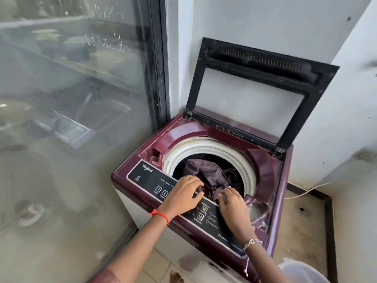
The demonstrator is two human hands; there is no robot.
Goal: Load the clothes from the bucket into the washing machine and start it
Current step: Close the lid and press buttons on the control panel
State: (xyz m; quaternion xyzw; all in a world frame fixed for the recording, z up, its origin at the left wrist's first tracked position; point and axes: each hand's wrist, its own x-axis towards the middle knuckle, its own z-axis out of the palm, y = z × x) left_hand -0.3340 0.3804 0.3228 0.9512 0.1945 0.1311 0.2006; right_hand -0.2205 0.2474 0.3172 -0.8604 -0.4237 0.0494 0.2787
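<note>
Both hands [206, 198] press dark clothes [210, 176] into the open washing machine [271, 180].

Head cam, looking down-fwd — close over washing machine [265, 180]

Washing machine [130, 174]: glossy maroon plastic shell; smooth black control panel [149, 180]. Inside its opening, matt cream plastic tub ring [204, 149] and soft, creased dark cloth [208, 172]. Behind, matt black-framed lid [318, 111].
</note>
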